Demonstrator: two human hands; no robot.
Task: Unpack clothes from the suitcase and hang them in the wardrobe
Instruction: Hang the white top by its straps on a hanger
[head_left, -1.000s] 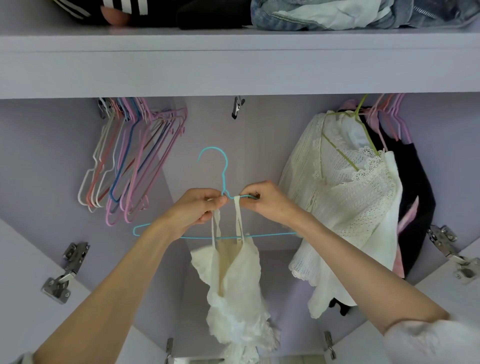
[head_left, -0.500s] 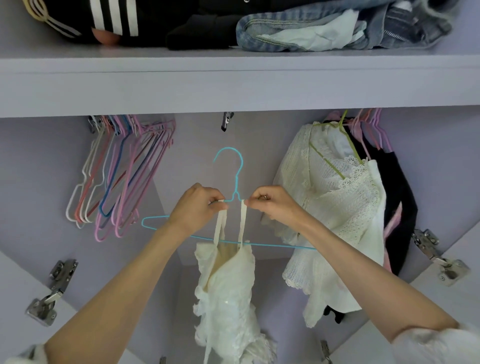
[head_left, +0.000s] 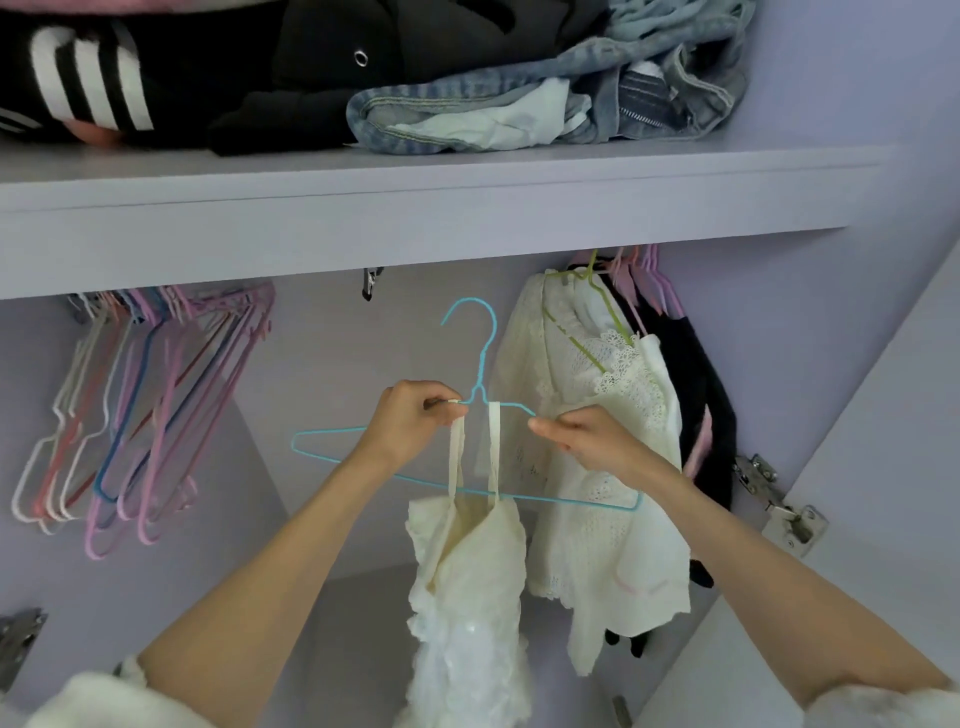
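Observation:
A light blue wire hanger (head_left: 480, 358) is held up inside the lilac wardrobe, its hook just under the shelf. A cream strappy top (head_left: 470, 571) dangles from it by two straps near the hanger's neck. My left hand (head_left: 410, 423) pinches the left strap where it meets the hanger's left shoulder. My right hand (head_left: 582, 439) grips the hanger's right shoulder wire, fingers curled around it.
A bunch of empty pastel hangers (head_left: 140, 410) hangs at the left. White lace garments (head_left: 597, 426) and a black one (head_left: 701, 405) hang at the right. The shelf (head_left: 415, 213) above carries folded dark clothes and jeans (head_left: 545, 98). Door hinges (head_left: 779, 509) flank the opening.
The view has tilted up, showing more of the shelf. The two straps have been spread apart along the hanger, and my right hand slid outward along its right shoulder.

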